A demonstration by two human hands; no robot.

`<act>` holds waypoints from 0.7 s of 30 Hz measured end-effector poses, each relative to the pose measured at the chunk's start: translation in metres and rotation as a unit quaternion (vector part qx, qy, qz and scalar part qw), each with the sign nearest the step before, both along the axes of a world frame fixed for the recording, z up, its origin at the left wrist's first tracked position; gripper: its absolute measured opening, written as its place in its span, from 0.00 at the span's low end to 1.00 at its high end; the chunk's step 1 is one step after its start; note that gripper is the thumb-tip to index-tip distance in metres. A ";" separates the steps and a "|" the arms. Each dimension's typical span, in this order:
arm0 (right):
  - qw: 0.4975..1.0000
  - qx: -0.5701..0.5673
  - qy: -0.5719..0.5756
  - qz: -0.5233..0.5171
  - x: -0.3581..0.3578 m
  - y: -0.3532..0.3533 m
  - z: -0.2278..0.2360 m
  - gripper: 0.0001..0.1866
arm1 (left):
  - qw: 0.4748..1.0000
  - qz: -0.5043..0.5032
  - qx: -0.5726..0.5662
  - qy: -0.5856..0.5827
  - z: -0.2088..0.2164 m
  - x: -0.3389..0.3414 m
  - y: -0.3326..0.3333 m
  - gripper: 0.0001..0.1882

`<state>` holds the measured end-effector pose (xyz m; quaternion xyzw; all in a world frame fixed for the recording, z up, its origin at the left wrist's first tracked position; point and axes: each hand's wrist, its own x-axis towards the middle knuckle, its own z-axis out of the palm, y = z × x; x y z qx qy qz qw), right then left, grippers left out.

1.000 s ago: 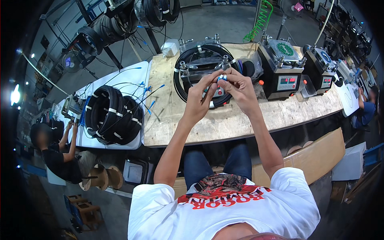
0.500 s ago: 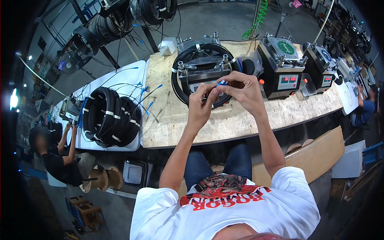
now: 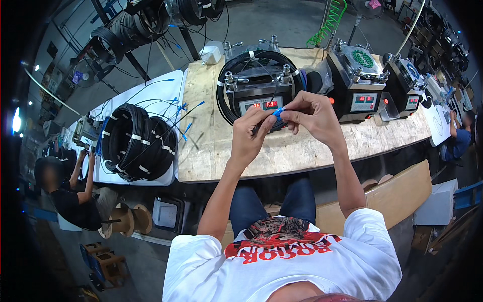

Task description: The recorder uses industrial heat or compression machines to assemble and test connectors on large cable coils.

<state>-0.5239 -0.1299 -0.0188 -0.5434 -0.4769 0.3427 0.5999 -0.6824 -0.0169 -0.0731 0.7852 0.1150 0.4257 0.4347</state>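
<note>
In front of the nearest machine, both my hands meet at a small blue connector (image 3: 278, 112). My left hand (image 3: 248, 132) is closed, thumb and fingers pinching its lower left side. From the upper right, my right hand (image 3: 316, 120) pinches at the connector's other end, its fingers curled. A short dark length, perhaps cable, shows beneath my left fingers. Just behind my hands is a metal press-like machine (image 3: 259, 95) with a lit red display. A black cable coil (image 3: 221, 100) with white ties hangs around it, partly hidden by my hands.
More tied black cable coils (image 3: 132, 143) with blue-tipped ends rest on the white table (image 3: 166, 93) at left. Two similar machines (image 3: 356, 83) stand along the wooden bench (image 3: 201, 161) to the right. One person (image 3: 75, 194) works at far left, another (image 3: 460, 133) at far right.
The blue connector now shows more plainly between my fingertips. My right hand has shifted slightly right and down. The view has moved a little, uncovering more of the machine's display.
</note>
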 end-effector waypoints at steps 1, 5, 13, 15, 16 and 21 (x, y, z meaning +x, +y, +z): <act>1.000 -0.002 0.006 0.008 -0.002 -0.001 0.002 0.06 | 1.000 0.000 0.000 0.000 0.000 -0.001 0.000 0.10; 0.998 0.017 0.048 0.028 -0.007 -0.002 0.003 0.08 | 0.998 -0.020 -0.051 -0.012 0.003 -0.006 -0.002 0.09; 0.991 0.016 0.084 0.106 -0.005 -0.003 -0.001 0.07 | 0.995 -0.031 -0.093 -0.018 0.001 -0.012 -0.005 0.08; 0.990 0.004 0.085 0.116 -0.005 -0.002 -0.003 0.08 | 0.998 -0.011 -0.058 -0.034 0.000 -0.012 -0.006 0.09; 0.987 0.008 0.101 0.125 -0.005 -0.001 -0.006 0.08 | 0.998 -0.011 -0.059 -0.034 0.001 -0.012 -0.006 0.09; 0.985 0.034 0.102 0.136 -0.005 0.002 -0.015 0.08 | 0.999 0.015 -0.023 -0.040 0.001 -0.009 -0.005 0.11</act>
